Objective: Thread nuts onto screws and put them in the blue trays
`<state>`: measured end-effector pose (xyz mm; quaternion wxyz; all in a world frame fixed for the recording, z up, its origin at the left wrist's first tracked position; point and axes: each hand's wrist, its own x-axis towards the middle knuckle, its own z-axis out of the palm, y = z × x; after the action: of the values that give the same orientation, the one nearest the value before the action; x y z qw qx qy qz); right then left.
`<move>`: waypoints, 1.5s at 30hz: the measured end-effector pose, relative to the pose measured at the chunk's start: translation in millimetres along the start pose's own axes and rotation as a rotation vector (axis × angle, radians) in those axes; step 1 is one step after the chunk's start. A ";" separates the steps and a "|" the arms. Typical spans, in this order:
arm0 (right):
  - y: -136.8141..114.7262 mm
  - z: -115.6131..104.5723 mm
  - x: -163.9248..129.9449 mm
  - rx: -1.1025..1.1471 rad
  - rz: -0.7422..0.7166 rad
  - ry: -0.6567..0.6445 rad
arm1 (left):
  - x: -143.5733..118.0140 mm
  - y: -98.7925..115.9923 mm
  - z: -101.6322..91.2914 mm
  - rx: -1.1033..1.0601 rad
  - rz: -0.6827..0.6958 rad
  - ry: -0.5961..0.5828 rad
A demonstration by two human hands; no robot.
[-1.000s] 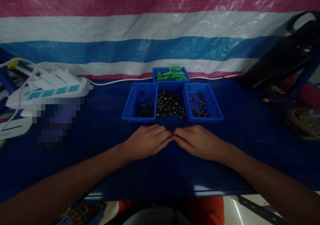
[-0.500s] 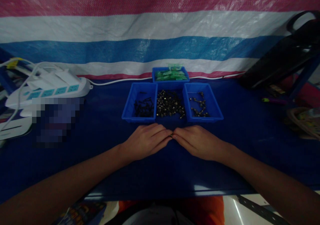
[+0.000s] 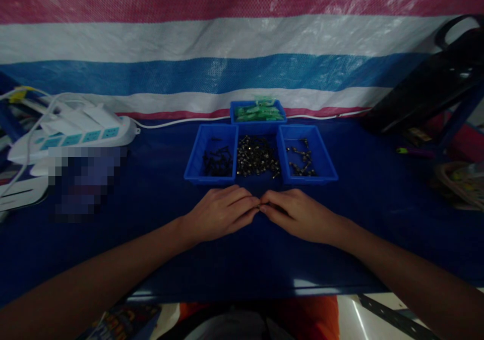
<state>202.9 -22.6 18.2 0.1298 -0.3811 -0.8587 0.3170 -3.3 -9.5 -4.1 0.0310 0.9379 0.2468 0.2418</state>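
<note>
A tiny metal part (image 3: 260,207) sits pinched between both hands' fingers (image 3: 252,206).

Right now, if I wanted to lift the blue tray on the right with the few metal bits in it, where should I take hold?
Probably by the two long side rims of the right tray, coming from above. Its near rim faces the right hand; the left side sits close beside the heap of metal parts, so fingers fit better on the outer, right rim.

right hand (image 3: 298,214) | fingers now curled, knuckles raised | fingertips pinch small part (image 3: 260,206)
</note>
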 end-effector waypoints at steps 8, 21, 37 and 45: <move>1.0 -1.3 2.1 0.057 0.002 0.000 | 0.3 0.5 -0.1 -0.012 -0.002 -0.018; 2.6 2.3 1.6 -0.003 0.017 0.036 | 3.6 6.7 -3.2 0.196 0.063 -0.094; 2.0 3.9 -0.4 -0.100 -0.012 0.035 | 2.8 10.3 -4.3 0.280 0.138 -0.066; 3.9 -0.7 0.9 -0.060 -0.053 0.038 | 3.1 7.9 0.4 0.138 -0.005 -0.081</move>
<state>204.8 -19.7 16.2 0.1428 -0.3679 -0.8751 0.2802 2.7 -14.9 -1.6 -0.0231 0.9462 0.2638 0.1859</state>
